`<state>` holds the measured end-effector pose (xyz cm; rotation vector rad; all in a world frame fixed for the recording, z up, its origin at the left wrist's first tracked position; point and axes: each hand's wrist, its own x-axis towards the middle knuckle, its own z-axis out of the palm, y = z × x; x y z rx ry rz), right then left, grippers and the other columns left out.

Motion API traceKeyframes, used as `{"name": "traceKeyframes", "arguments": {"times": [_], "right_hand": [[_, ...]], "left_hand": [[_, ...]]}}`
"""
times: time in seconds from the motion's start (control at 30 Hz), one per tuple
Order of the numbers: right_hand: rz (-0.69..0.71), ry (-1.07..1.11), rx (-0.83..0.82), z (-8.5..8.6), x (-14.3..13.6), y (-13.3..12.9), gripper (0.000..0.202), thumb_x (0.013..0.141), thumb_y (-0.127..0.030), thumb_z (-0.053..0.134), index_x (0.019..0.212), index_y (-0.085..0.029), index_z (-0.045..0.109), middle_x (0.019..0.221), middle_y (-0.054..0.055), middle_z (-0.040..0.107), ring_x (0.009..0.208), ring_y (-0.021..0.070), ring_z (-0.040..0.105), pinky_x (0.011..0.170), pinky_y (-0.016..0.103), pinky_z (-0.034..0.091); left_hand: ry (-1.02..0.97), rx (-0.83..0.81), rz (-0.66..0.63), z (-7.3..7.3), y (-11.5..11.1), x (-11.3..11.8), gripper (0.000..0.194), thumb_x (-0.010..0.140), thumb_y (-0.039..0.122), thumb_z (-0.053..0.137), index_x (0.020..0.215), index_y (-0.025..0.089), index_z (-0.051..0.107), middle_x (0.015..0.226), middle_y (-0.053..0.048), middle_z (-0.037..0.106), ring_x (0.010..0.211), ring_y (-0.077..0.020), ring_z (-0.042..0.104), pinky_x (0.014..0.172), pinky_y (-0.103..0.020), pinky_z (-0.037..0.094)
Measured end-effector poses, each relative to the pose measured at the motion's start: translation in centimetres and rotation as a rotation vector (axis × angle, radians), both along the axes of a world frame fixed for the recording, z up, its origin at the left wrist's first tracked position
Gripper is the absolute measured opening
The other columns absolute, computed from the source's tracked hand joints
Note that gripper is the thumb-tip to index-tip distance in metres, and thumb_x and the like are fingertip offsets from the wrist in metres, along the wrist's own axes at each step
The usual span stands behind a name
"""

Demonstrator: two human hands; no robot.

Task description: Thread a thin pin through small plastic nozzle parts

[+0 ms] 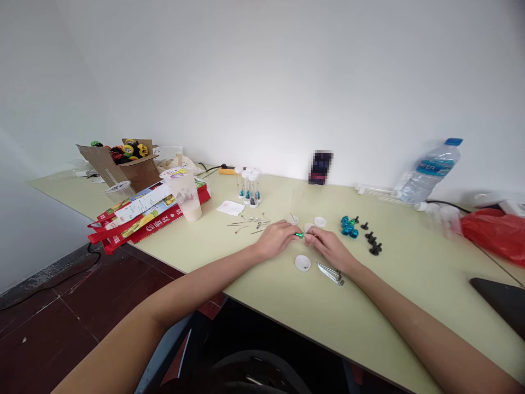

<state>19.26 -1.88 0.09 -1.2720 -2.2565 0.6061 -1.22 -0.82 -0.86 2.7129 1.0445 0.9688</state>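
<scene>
My left hand [278, 239] is closed on a small shiny green part [299, 235] that pokes out from its fingertips. My right hand [329, 249] has its fingers pinched together right beside that part; whatever they hold is hidden. Just below the hands a white round cap [302, 263] lies with a tiny dark piece in it. Several thin metal rods [329, 273] rest near my right wrist. Behind the hands are more white caps [320, 221]. Thin wire-like pieces [256, 220] are scattered to the left of my left hand.
Teal blue parts [349, 226] and black flanged pieces [374, 249] lie to the right. Clear tubes with white caps [253, 189] stand at the back. A drink cup [186, 197], red bag [164, 216] and cardboard box [135, 172] occupy the left; a water bottle [432, 169] leans on the wall.
</scene>
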Motion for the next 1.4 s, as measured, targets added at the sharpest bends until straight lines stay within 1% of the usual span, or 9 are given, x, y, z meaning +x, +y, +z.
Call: {"name": "traceKeyframes", "arguments": {"times": [0.13, 0.3, 0.47, 0.63, 0.8, 1.0, 1.17, 1.23, 1.4], "right_hand": [[-0.020, 0.020, 0.023, -0.19, 0.01, 0.00, 0.040, 0.086, -0.052, 0.041, 0.099, -0.015, 0.045, 0.071, -0.001, 0.050, 0.057, 0.0028, 0.036, 0.059, 0.014, 0.029], [0.002, -0.003, 0.002, 0.04, 0.02, 0.00, 0.047, 0.090, -0.055, 0.030, 0.084, -0.012, 0.049, 0.074, 0.001, 0.052, 0.060, 0.0031, 0.039, 0.058, 0.014, 0.028], [-0.024, 0.012, 0.044, -0.16, 0.03, 0.04, 0.039, 0.086, -0.052, 0.041, 0.098, -0.016, 0.047, 0.069, -0.002, 0.050, 0.056, 0.0023, 0.035, 0.057, 0.014, 0.027], [-0.002, -0.014, 0.021, -0.06, 0.09, 0.03, 0.044, 0.090, -0.054, 0.031, 0.085, -0.014, 0.049, 0.073, 0.000, 0.052, 0.060, 0.0026, 0.039, 0.058, 0.014, 0.028], [-0.035, -0.024, 0.058, -0.21, 0.09, 0.08, 0.037, 0.087, -0.051, 0.041, 0.098, -0.017, 0.047, 0.065, -0.003, 0.048, 0.056, 0.0027, 0.036, 0.059, 0.013, 0.029], [-0.006, -0.020, 0.021, -0.05, 0.14, 0.00, 0.043, 0.090, -0.052, 0.032, 0.083, -0.013, 0.049, 0.075, 0.000, 0.053, 0.061, 0.0025, 0.040, 0.058, 0.014, 0.028], [-0.035, 0.002, 0.076, -0.30, 0.11, -0.01, 0.034, 0.086, -0.048, 0.044, 0.098, -0.016, 0.046, 0.073, -0.002, 0.052, 0.057, 0.0024, 0.038, 0.058, 0.014, 0.029], [-0.033, 0.003, 0.065, -0.32, 0.14, 0.01, 0.036, 0.086, -0.050, 0.043, 0.094, -0.015, 0.047, 0.072, -0.001, 0.052, 0.058, 0.0025, 0.039, 0.058, 0.014, 0.029], [-0.014, -0.003, 0.054, -0.19, 0.26, 0.15, 0.048, 0.091, -0.054, 0.028, 0.080, -0.012, 0.049, 0.076, 0.001, 0.055, 0.062, 0.0028, 0.042, 0.061, 0.014, 0.030]], "left_hand": [[-0.004, -0.014, 0.016, 0.01, 0.03, -0.03, 0.032, 0.093, 0.033, 0.031, 0.101, 0.019, 0.058, 0.087, -0.002, 0.061, 0.084, -0.0131, 0.050, 0.074, -0.023, 0.040], [-0.004, 0.000, 0.001, 0.05, 0.02, 0.04, 0.033, 0.093, 0.034, 0.031, 0.100, 0.018, 0.059, 0.087, -0.003, 0.061, 0.082, -0.0133, 0.049, 0.074, -0.024, 0.040], [-0.009, -0.008, 0.012, 0.03, 0.11, 0.03, 0.031, 0.093, 0.031, 0.032, 0.101, 0.018, 0.058, 0.087, -0.003, 0.062, 0.083, -0.0133, 0.049, 0.074, -0.024, 0.040], [-0.010, -0.017, -0.011, -0.04, 0.06, 0.01, 0.033, 0.093, 0.034, 0.031, 0.100, 0.018, 0.059, 0.087, -0.003, 0.061, 0.082, -0.0131, 0.050, 0.074, -0.024, 0.039], [-0.016, -0.030, 0.000, -0.04, 0.07, 0.04, 0.032, 0.093, 0.033, 0.032, 0.101, 0.018, 0.059, 0.088, -0.003, 0.062, 0.084, -0.0132, 0.050, 0.075, -0.023, 0.040], [-0.008, -0.023, -0.017, 0.03, 0.02, 0.07, 0.034, 0.092, 0.037, 0.031, 0.100, 0.018, 0.059, 0.089, -0.003, 0.062, 0.082, -0.0129, 0.051, 0.073, -0.024, 0.039], [-0.019, -0.021, -0.016, -0.04, 0.15, 0.04, 0.033, 0.092, 0.036, 0.032, 0.101, 0.019, 0.058, 0.091, -0.002, 0.062, 0.082, -0.0126, 0.050, 0.074, -0.023, 0.040], [-0.016, -0.023, -0.016, 0.00, 0.14, 0.02, 0.033, 0.092, 0.037, 0.032, 0.101, 0.018, 0.058, 0.091, -0.002, 0.063, 0.081, -0.0125, 0.050, 0.073, -0.023, 0.040], [0.005, -0.011, -0.058, 0.17, -0.11, 0.02, 0.034, 0.092, 0.037, 0.031, 0.101, 0.019, 0.059, 0.093, -0.003, 0.062, 0.086, -0.0121, 0.051, 0.077, -0.023, 0.041]]}}
